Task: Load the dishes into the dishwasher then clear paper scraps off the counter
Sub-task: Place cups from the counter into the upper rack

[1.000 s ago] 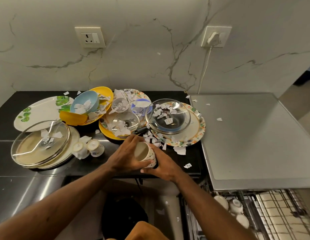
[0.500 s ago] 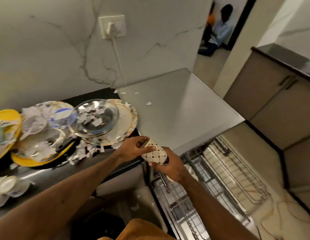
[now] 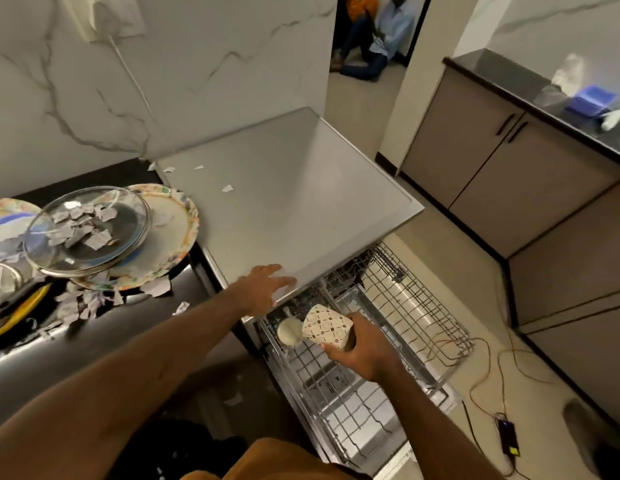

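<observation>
Over the pulled-out wire dishwasher rack (image 3: 398, 317), my right hand (image 3: 364, 344) has its fingers (image 3: 336, 353) wrapped round the cream cup with the brown diamond pattern (image 3: 327, 326). The cup is tilted on its side just above the rack's near-left corner, beside a small white cup (image 3: 288, 332) already sitting in there. My left hand (image 3: 263, 289) is released, fingers straight, resting on the front edge of the grey metal dishwasher top (image 3: 291, 140), holding nothing. Progress call: early in loading. Visible rack is bare apart from that white cup; the part under the top is hidden, can't tell what else is in. Patterned cup not yet set down. Left on the black stone surface (image 3: 135, 317): clear glass bowl (image 3: 87, 233) with torn paper in it, sitting on a floral-rimmed round plate (image 3: 173, 233); a yellow plate (image 3: 24, 301) cut off at the frame edge; more crockery at far left I can't make out. White paper scraps (image 3: 90, 303) litter the surface in front of the plates, and a few stray bits (image 3: 227, 188) lie on the dishwasher top. Scrap clearing looks not started; most dishes are left to load first, and those carrying paper likely need emptying before racking.
</observation>
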The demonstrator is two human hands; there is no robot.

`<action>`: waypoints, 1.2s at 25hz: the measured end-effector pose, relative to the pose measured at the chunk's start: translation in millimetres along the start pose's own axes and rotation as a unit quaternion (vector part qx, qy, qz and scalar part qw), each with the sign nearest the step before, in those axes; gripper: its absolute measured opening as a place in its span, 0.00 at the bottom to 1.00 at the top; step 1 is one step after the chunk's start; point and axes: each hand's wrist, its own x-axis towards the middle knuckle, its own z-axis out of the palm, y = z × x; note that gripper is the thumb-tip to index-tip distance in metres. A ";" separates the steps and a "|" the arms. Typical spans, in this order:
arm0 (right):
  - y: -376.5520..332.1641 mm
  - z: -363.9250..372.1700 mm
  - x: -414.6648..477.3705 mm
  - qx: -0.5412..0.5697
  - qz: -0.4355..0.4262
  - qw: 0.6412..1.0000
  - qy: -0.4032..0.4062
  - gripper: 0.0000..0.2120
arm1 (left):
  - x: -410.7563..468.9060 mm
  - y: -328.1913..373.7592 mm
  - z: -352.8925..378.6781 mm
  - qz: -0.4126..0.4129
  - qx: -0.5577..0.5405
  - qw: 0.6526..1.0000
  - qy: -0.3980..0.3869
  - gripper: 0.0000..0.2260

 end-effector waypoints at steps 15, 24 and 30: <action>3.3 83.9 75.7 -0.365 0.025 0.925 -0.102 0.49 | 21.8 8.1 -24.1 -0.064 -0.010 0.996 -0.054 0.48; 23.4 141.6 104.5 -0.324 0.070 0.934 -0.132 0.47 | 32.1 0.8 -17.4 -0.058 -0.027 0.995 -0.078 0.50; 42.1 166.4 107.4 -0.319 0.044 0.943 -0.081 0.36 | 25.9 3.3 -18.8 -0.055 -0.046 0.995 -0.070 0.51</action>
